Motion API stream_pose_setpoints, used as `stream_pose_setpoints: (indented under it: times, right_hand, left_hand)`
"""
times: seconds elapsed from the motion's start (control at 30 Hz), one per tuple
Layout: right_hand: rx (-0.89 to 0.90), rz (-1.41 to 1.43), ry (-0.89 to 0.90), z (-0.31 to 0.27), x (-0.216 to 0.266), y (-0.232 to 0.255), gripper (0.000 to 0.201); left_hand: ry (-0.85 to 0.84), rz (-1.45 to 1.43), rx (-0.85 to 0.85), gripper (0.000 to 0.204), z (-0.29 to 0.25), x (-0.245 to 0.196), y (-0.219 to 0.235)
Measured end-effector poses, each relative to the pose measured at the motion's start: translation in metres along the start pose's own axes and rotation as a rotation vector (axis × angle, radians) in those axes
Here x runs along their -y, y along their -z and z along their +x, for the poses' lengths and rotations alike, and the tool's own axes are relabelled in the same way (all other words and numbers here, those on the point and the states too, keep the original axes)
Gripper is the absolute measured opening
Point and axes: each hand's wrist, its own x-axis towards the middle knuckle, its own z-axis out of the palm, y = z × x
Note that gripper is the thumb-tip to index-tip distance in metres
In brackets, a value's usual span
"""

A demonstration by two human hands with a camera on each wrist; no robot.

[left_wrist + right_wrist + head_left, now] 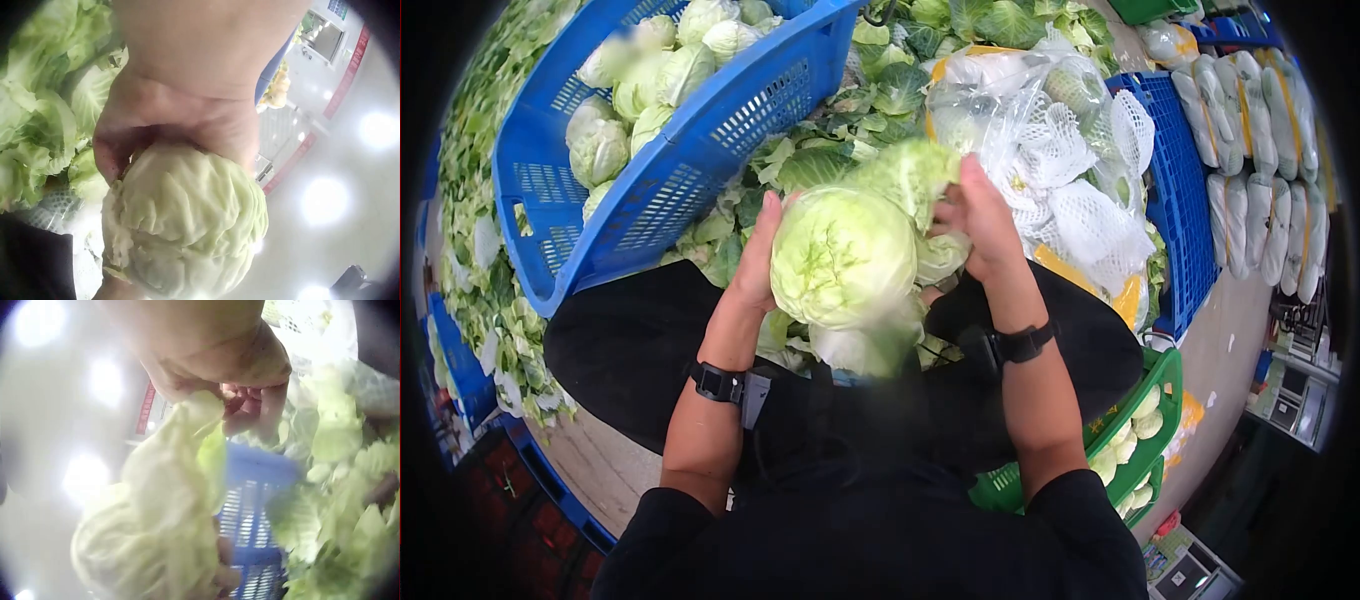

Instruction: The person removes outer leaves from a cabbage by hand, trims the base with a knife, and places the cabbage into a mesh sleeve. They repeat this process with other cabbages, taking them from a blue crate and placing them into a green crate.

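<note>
A pale green cabbage head point(843, 257) is held up between the two hands, above the lap. The left hand point(755, 255) grips it from the left side; in the left wrist view that hand point(178, 119) is curled over the wrinkled cabbage point(187, 219). A loose outer leaf point(910, 175) stands away from the cabbage at its upper right, pinched by the right hand point(988, 225). In the right wrist view the fingers of the right hand point(240, 403) hold the top of that leaf point(165, 469), its lower part against the cabbage point(119, 556).
A tilted blue crate point(670, 165) with several cabbages stands at the upper left. Loose leaves point(810, 165) lie ahead, beside plastic bags with white foam nets point(1090, 225). Another blue crate point(1180, 200) and wrapped packs point(1250, 120) are at right; a green crate point(1165, 385) is lower right.
</note>
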Motion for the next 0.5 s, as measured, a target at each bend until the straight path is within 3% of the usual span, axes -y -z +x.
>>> stream_pose_setpoints:
  times: [0.13, 0.2, 0.27, 0.3, 0.33, 0.4, 0.5]
  right_hand:
    - [0.501, -0.016, 0.098, -0.015, -0.027, -0.022, 0.058]
    - [0.417, -0.111, 0.179, -0.032, -0.013, -0.034, 0.047]
    - [0.203, 0.051, 0.086, -0.029, -0.014, -0.038, 0.036]
    - [0.115, -0.088, 0.267, -0.028, -0.022, -0.042, 0.030]
    - [0.112, -0.089, 0.264, -0.031, -0.023, -0.042, 0.030]
    - [0.008, -0.523, 0.462, -0.041, -0.020, -0.047, 0.030]
    - [-0.172, -0.567, 0.504, -0.039, -0.022, -0.047, 0.032]
  left_hand:
    - [-0.137, 0.077, -0.032, 0.071, 0.003, 0.001, 0.007]
    - [-0.151, 0.093, -0.066, 0.066, 0.005, 0.000, -0.001]
    - [-0.164, 0.250, -0.231, 0.066, 0.002, -0.002, -0.020]
    - [-0.188, 0.277, -0.265, 0.073, -0.003, 0.002, -0.023]
    - [-0.185, 0.275, -0.265, 0.073, -0.001, 0.006, -0.021]
    - [-0.245, 0.309, -0.224, 0.083, 0.003, 0.016, -0.012]
    - [-0.350, 0.366, -0.235, 0.096, 0.005, 0.014, -0.013]
